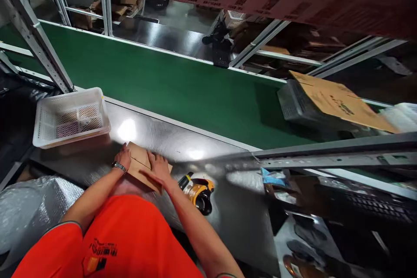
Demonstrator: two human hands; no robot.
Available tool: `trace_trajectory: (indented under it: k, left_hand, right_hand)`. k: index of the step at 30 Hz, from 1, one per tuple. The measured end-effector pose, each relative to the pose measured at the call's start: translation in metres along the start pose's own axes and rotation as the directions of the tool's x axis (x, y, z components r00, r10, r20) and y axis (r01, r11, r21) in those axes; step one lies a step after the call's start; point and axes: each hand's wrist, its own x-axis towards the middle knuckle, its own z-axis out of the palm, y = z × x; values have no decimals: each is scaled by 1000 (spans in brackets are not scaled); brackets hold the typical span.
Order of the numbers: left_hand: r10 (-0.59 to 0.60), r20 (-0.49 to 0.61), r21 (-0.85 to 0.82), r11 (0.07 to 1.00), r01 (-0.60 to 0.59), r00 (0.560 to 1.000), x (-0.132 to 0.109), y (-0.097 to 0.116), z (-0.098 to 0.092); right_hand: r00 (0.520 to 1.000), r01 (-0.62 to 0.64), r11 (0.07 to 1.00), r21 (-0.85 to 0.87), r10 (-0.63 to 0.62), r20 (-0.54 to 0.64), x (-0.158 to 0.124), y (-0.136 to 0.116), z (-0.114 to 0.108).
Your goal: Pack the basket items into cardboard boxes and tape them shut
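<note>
A small brown cardboard box [138, 156] lies on the metal bench in front of me, a flap seam showing across its top. My left hand [123, 159], with a metal watch at the wrist, is closed around the box's left edge. On the box's right part rests my right hand [159, 167], its fingers stretched out and thumb spread along the cardboard. Just right of that hand, apart from it, lies a yellow and black tape dispenser [197, 192].
A white perforated basket [73, 137] stands at the left of the metal bench [237, 213]. Beyond runs a green conveyor belt [156, 78], carrying a crate topped with flattened cardboard [339, 97] at right. Bubble wrap [35, 208] lies lower left. Metal posts [42, 39] frame the station.
</note>
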Motion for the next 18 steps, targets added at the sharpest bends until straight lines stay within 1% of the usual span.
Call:
trace_trajectory:
  k: [2,3,5,7,9,11,13,14,15,16,17,18]
  left_hand:
    - [-9,-4,30,1000,9,1000,2,2,1]
    - [3,-11,40,999,-3,1000,3,2,2]
    - [59,-42,60,997,-57,997,5,1,2]
    - [126,-87,84,989,-118,988,4,-3,2]
    - [209,-125,121,973,-194,970,-2,-9,5]
    - [338,-110,182,931,-316,935,-13,-16,11]
    - [498,-34,241,846,-476,867,-25,-24,21]
    - [551,7,255,806,-535,834,-29,-27,26]
    - [578,37,261,782,-566,815,-33,-30,30]
    - [586,56,267,771,-578,808,-35,-31,33]
    - [581,67,274,771,-575,811,-36,-32,35]
    - [569,74,281,776,-564,819,-36,-32,35]
  right_hand:
    - [995,61,992,-114,-52,84,-7,-12,3]
    - [993,73,988,-138,-59,106,-11,-16,6]
    - [991,65,988,-141,-48,122,-19,-19,9]
    - [993,49,991,-122,-35,113,-24,-19,10]
    - [995,50,993,-103,-41,88,-25,-17,11]
    - [997,57,994,-88,-53,51,-23,-16,14]
    - [998,61,996,-72,-61,-2,-21,-12,19]
    - [997,65,996,-56,-67,-28,-19,-9,22]
    - [996,74,997,-26,-75,-50,-18,-4,24]
    - [994,83,996,21,-81,-75,-19,2,26]
    - [991,85,993,87,-75,-112,-20,11,28]
    - [984,69,984,164,-40,-172,-24,22,29]
